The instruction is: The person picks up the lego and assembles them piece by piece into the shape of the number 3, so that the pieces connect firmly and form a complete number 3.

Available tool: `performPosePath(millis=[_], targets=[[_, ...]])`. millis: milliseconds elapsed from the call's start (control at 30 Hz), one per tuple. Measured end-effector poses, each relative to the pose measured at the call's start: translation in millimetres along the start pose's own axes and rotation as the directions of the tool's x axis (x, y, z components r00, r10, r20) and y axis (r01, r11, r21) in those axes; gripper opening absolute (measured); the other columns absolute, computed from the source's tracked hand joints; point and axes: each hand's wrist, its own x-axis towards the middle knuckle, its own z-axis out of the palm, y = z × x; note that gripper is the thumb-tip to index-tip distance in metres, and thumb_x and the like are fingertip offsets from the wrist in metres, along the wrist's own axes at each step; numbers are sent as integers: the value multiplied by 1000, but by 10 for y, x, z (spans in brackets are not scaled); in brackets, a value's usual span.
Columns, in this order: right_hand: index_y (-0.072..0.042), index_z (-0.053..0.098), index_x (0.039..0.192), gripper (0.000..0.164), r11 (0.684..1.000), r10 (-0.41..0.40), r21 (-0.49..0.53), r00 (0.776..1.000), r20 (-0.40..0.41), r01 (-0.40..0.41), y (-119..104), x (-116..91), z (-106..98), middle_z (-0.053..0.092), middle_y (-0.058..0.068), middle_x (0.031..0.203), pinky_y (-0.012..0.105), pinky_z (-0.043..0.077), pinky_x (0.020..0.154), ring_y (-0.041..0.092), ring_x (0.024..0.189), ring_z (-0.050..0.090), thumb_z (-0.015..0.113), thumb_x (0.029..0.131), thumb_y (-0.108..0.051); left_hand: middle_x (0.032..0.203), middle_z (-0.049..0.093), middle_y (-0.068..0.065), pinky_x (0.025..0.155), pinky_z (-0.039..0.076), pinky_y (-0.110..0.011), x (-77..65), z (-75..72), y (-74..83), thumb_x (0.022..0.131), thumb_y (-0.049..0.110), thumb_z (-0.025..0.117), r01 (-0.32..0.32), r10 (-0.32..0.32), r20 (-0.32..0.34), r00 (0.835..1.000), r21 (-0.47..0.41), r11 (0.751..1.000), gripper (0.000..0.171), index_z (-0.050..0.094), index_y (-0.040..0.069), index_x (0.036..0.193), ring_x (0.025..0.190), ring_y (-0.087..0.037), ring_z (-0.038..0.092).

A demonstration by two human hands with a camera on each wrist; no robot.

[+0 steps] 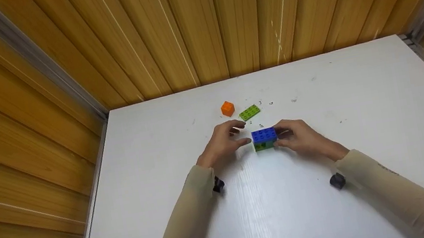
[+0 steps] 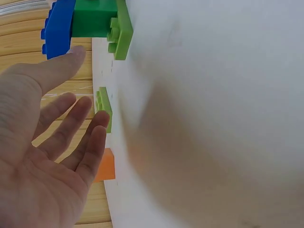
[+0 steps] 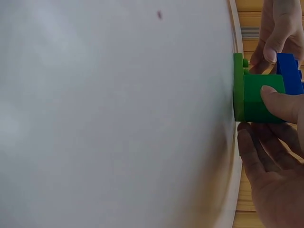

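Note:
A small stack of toy building blocks stands on the white table: a light green plate [image 2: 124, 35] at the bottom, a green block [image 3: 259, 97] on part of it, and a blue brick [image 1: 264, 134] across the top. My right hand [image 1: 302, 136] grips the stack from its right side, thumb against the green block and fingers round the far side. On the left, my left hand [image 1: 224, 142] is spread with nothing in it. Its thumb tip reaches close to the blue brick's near end in the left wrist view.
Beyond the left hand lie a loose light green plate [image 1: 249, 112] and an orange block [image 1: 228, 109]. Wood-patterned walls [image 1: 201, 22] border the back and left of the white table [image 1: 252, 214]. Small dark marks dot its surface.

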Motion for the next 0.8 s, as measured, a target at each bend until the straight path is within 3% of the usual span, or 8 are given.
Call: performPosePath(millis=[333, 567, 800], targets=[[-2, 69, 136, 43, 1000, 22, -1, 1000, -10, -22, 26, -5, 7, 73, 16, 131, 50, 56, 108, 36, 122, 70, 81, 95, -10, 145, 66, -1, 114, 52, -48, 40, -101, 41, 98, 31, 80, 57, -57, -129, 990, -1, 998, 53, 65, 14, 146, 134, -27, 61], [-3, 69, 136, 43, 1000, 22, -11, 1000, -14, -22, 25, 1, 8, 74, 14, 129, 50, 56, 108, 35, 120, 71, 81, 95, -10, 142, 68, -11, 116, 50, -46, 81, -151, 14, 98, 28, 80, -30, 42, -249, 968, 49, 998, 49, 67, 10, 142, 133, -31, 62], [-4, 71, 133, 40, 999, 23, -39, 1000, 2, -23, 24, 0, -15, 75, 13, 128, 51, 56, 108, 35, 120, 71, 81, 95, -10, 138, 70, -14, 115, 50, -52, 109, -188, 2, 97, 25, 80, -84, 112, -302, 947, 104, 991, 50, 67, 2, 140, 131, -33, 63]])
